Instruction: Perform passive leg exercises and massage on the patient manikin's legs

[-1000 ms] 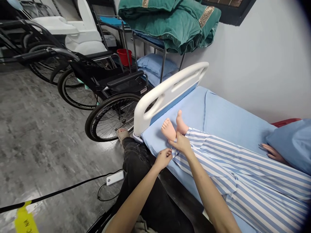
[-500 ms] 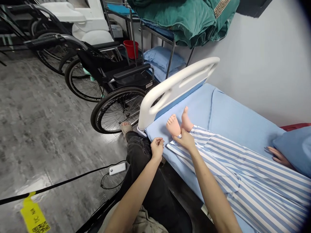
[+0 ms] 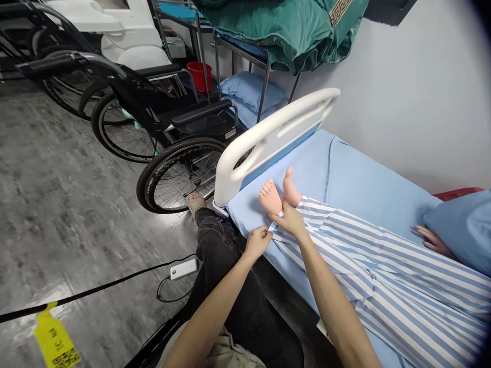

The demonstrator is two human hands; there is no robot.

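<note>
A manikin with smooth, pale feet lies on the bed in blue-and-white striped trousers [image 3: 356,240]. My left hand [image 3: 258,243] pinches the edge of the near trouser cuff, fingers closed, at the bed's side. Just beyond it, my right hand [image 3: 290,221] is closed around the near ankle and cuff, below the near foot [image 3: 270,197]. The far foot [image 3: 290,188] points upward beside it. What lies under my right palm is hidden.
A white footboard [image 3: 230,162] borders the bed's end, with a wheelchair [image 3: 184,174] close behind it. Wall stands along the far side. A blue pillow [image 3: 462,230] partly covers the manikin's hand [image 3: 433,241]. A white power bank [image 3: 184,269] and cable are at lower left.
My left hand has moved right and slightly down from beside the bed edge and now pinches the trouser cuff. My right hand stays at the ankle. The view has shifted slightly.
</note>
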